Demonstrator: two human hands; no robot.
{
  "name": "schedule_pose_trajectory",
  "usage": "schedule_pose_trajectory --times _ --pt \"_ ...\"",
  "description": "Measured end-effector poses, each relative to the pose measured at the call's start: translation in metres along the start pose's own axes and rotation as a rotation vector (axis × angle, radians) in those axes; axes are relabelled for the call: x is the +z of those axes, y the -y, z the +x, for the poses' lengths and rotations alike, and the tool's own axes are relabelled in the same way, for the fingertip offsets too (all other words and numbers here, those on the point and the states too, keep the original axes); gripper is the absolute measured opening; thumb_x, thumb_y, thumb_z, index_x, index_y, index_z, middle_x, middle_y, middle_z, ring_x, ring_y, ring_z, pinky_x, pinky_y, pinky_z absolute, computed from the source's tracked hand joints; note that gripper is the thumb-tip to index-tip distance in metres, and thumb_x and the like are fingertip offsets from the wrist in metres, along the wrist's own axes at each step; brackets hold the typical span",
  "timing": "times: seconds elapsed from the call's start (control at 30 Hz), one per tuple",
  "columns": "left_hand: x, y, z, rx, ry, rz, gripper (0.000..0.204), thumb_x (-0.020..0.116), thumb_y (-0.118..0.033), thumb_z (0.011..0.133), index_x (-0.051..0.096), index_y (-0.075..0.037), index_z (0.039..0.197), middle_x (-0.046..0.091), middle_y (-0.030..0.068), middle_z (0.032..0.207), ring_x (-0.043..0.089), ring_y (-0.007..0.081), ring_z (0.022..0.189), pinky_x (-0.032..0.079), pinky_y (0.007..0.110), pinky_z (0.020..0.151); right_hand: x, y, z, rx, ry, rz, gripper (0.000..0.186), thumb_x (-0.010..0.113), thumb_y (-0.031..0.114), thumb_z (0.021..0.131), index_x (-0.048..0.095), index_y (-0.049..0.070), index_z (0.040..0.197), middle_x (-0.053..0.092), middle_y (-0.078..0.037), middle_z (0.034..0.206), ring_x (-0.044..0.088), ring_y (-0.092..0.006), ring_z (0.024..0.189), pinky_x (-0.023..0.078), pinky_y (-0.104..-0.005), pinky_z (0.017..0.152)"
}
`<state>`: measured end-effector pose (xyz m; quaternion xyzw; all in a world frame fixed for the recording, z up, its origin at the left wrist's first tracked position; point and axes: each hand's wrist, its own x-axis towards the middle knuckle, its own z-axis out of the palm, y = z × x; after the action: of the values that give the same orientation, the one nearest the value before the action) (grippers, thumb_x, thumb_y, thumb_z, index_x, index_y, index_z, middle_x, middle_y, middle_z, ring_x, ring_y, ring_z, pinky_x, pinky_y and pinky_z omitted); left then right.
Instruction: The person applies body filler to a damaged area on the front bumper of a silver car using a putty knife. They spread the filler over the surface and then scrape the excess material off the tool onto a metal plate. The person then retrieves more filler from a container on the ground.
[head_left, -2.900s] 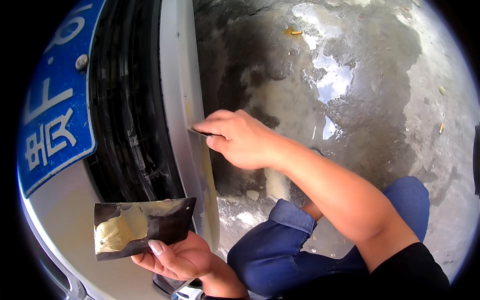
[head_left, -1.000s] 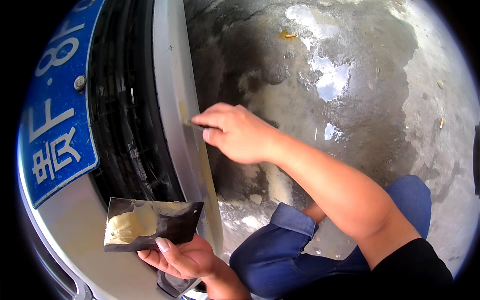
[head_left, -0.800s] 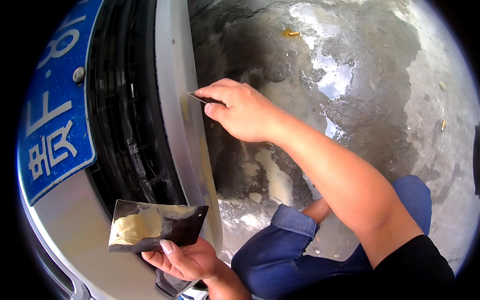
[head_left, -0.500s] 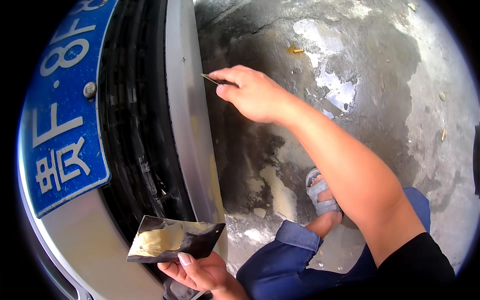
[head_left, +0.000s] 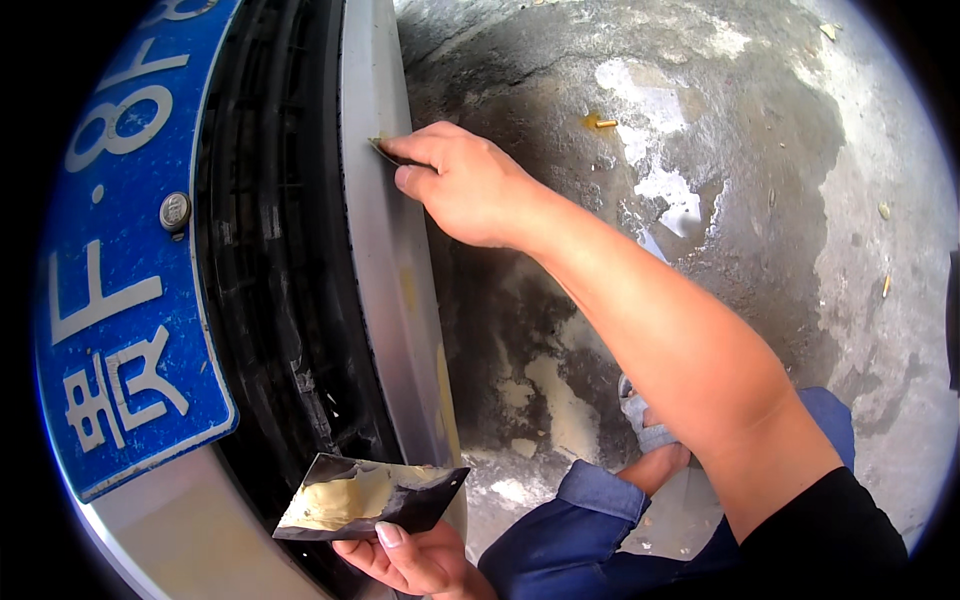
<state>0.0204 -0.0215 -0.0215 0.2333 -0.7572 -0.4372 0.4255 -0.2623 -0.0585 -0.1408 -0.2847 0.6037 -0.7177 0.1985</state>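
The silver bumper (head_left: 385, 265) is the landmark here; it runs from the top of the view down toward the person. At its upper part, the right hand (head_left: 465, 188) reaches in from the right with a narrow grip, pinching a thin spreader (head_left: 386, 152) between thumb and fingers. The spreader's tip overlaps the bumper's face; whether it touches cannot be told. Yellowish patches (head_left: 409, 286) mark the bumper lower down.

At the bumper's near end, the left hand (head_left: 415, 562) holds a dark rectangular putty board (head_left: 425, 507) by its lower edge, thumb on top and fingers beneath. The board is tilted and overlaps the bumper's lower left side; a mound of cream putty (head_left: 335, 497) covers its left half.

Directly left of the bumper is the black grille (head_left: 275, 230), and beyond that the blue licence plate (head_left: 130, 212) with a round bolt (head_left: 174, 211). Right of the bumper lies stained, partly wet concrete floor (head_left: 750, 290), bearing a cigarette butt (head_left: 606, 124). The person's grey sandal (head_left: 650, 430) and rolled-up jeans (head_left: 570, 515) show right of the bumper's near end.
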Motion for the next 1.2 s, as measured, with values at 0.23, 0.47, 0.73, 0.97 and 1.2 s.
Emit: schedule_pose_trajectory --times 0.23,0.47,0.73,0.97,1.2 --pt "0.022 0.0 0.006 0.012 -0.051 0.056 0.042 0.047 -0.006 0.088 0.04 0.002 0.128 0.051 0.0187 0.125 0.054 0.0292 0.109 0.045 0.048 0.097 -0.017 -0.005 -0.013 0.026 0.241 -0.045 0.039 0.049 0.022 0.093 0.056 0.007 0.128 0.052 -0.015 0.13 0.05 -0.0307 0.122 0.038 -0.0363 0.105" --pt "0.024 0.002 0.002 0.014 -0.067 0.028 0.042 0.049 -0.005 0.087 0.041 0.002 0.128 0.051 0.0182 0.125 0.054 0.0292 0.11 0.045 0.047 0.098 -0.033 0.011 0.018 -0.054 0.06 -0.364 0.038 0.046 0.02 0.092 0.058 0.017 0.128 0.05 -0.009 0.134 0.047 -0.0371 0.119 0.04 -0.0509 0.1" --pt "0.021 0.005 0.006 0.004 -0.049 -0.009 0.043 0.05 -0.005 0.087 0.041 0.003 0.127 0.051 0.0186 0.126 0.052 0.0273 0.114 0.042 0.042 0.1 -0.019 0.021 -0.012 -0.147 0.138 -0.501 0.037 0.048 0.02 0.091 0.059 0.019 0.127 0.052 -0.006 0.129 0.047 -0.035 0.112 0.04 -0.0509 0.093" --pt "0.025 0.002 0.005 -0.01 -0.061 -0.033 0.041 0.05 -0.005 0.087 0.041 0.002 0.127 0.05 0.0186 0.128 0.053 0.027 0.113 0.043 0.043 0.1 -0.027 0.02 0.006 -0.079 0.086 -0.567 0.041 0.05 0.014 0.087 0.059 0.019 0.127 0.052 -0.006 0.128 0.048 -0.0338 0.112 0.04 -0.0506 0.093" --pt "0.022 0.001 0.005 -0.012 -0.032 -0.041 0.04 0.048 -0.004 0.087 0.042 0.001 0.127 0.049 0.0195 0.13 0.052 0.0289 0.114 0.043 0.046 0.1 -0.027 0.021 -0.009 -0.196 0.173 -0.626 0.045 0.051 0.009 0.084 0.059 0.021 0.127 0.052 -0.006 0.127 0.048 -0.0344 0.112 0.04 -0.0502 0.092"
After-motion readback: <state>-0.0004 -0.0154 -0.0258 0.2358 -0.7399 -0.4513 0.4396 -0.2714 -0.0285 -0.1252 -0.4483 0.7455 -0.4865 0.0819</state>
